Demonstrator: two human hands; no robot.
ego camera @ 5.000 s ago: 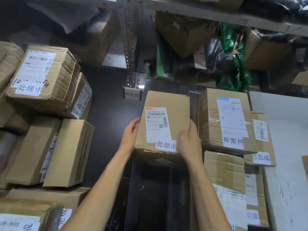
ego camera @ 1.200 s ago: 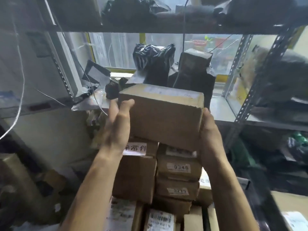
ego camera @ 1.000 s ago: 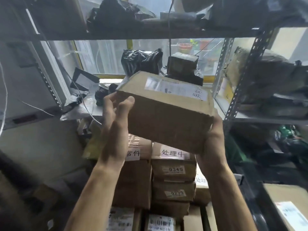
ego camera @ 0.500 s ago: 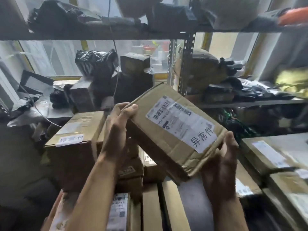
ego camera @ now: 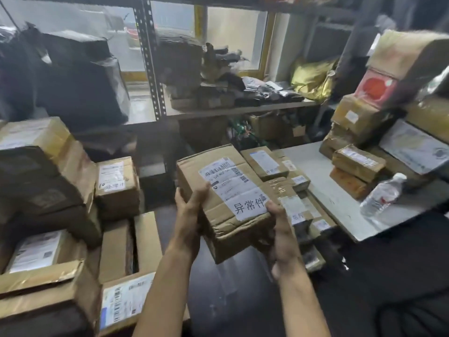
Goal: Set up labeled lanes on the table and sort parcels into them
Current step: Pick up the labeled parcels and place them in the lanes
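Note:
I hold a brown cardboard parcel in the air at the centre of the view, tilted, its top face toward me. It carries a white shipping label and a white tag with handwritten characters. My left hand grips its near left edge, thumb on top. My right hand grips its near right corner from below, thumb on the tag. Just behind and to the right of it lies a row of labelled parcels on the dark table.
Stacks of cardboard boxes fill the left side. A white tabletop at the right bears more boxes and a plastic water bottle. Metal shelving with bags and packages stands behind.
The view has swung right and down from the shelf stack to the table. The parcel has come down with both hands and now hangs low above the dark table, by the row of labelled parcels.

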